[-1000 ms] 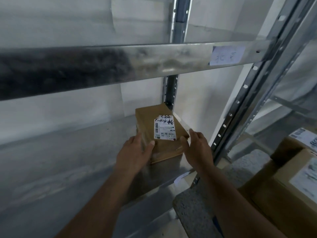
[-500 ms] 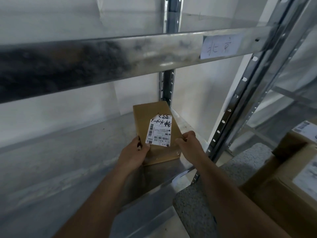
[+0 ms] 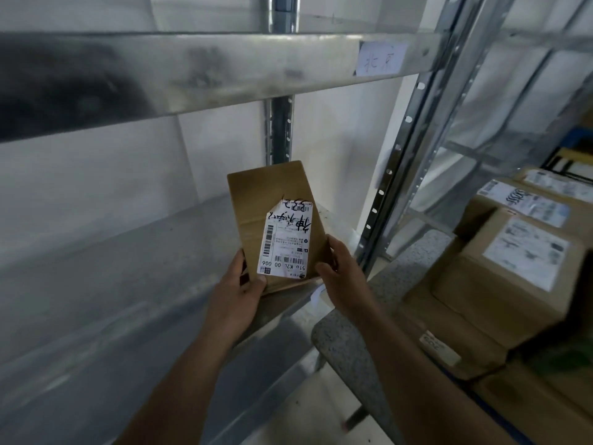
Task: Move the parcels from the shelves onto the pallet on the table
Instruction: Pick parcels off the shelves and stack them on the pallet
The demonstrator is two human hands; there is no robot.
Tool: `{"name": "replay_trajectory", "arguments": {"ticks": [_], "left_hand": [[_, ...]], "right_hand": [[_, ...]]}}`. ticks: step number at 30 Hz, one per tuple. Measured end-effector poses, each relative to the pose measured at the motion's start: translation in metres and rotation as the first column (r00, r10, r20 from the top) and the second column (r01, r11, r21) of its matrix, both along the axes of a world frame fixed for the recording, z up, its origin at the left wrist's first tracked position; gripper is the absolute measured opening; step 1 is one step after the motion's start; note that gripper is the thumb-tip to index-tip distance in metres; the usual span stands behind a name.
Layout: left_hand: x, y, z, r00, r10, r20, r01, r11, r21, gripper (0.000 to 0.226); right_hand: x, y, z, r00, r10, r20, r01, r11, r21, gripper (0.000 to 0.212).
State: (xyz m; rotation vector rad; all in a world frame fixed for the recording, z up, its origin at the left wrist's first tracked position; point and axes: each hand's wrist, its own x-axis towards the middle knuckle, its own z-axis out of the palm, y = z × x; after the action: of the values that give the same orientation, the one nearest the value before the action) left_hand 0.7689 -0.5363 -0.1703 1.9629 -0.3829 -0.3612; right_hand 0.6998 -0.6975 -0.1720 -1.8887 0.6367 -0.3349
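A small brown cardboard parcel (image 3: pixel 256 200) with a white shipping label is tilted up over the metal shelf (image 3: pixel 122 284), its far end raised. My left hand (image 3: pixel 239 292) grips its near left corner, thumb on top. My right hand (image 3: pixel 341 279) grips its near right edge. To the right, several larger labelled parcels (image 3: pixel 510 274) are stacked on the grey speckled table (image 3: pixel 346 351). The pallet under them is hidden.
An upper shelf beam (image 3: pixel 208 72) crosses just above the parcel, carrying a paper tag (image 3: pixel 380 61). Perforated steel uprights (image 3: pixel 401 149) stand between the shelf bay and the table. White wall panels close the back of the shelf.
Both hands closed round the parcel's near end and lifted it, tipping it up and drawing it toward me off the shelf surface.
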Motion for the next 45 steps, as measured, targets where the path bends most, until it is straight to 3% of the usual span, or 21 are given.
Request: {"name": "replay_trajectory", "arguments": {"ticks": [7,14,29,37,45], "left_hand": [[-0.049,0.038,0.005,0.999,-0.048,0.015,0.049,0.996,-0.074,0.055],[-0.101,0.061,0.018,0.991,-0.071,0.115,0.074,0.997,-0.022,0.054],[-0.280,0.060,0.028,0.955,-0.259,0.144,0.279,0.950,-0.142,0.053],[-0.349,0.046,0.037,0.898,-0.379,0.222,0.415,0.898,-0.146,0.056],[-0.392,-0.009,0.057,0.801,-0.492,0.342,0.568,0.806,-0.170,0.054]], "right_hand": [[-0.059,0.038,0.004,0.999,-0.006,0.040,0.007,1.000,-0.006,0.061],[-0.123,0.063,0.003,0.993,-0.034,0.112,0.039,0.999,-0.038,0.061],[-0.339,0.089,0.020,0.927,-0.263,0.266,0.297,0.950,-0.099,0.064],[-0.422,0.087,0.028,0.882,-0.332,0.335,0.387,0.915,-0.113,0.064],[-0.478,0.051,0.051,0.793,-0.459,0.400,0.559,0.809,-0.181,0.065]]}}
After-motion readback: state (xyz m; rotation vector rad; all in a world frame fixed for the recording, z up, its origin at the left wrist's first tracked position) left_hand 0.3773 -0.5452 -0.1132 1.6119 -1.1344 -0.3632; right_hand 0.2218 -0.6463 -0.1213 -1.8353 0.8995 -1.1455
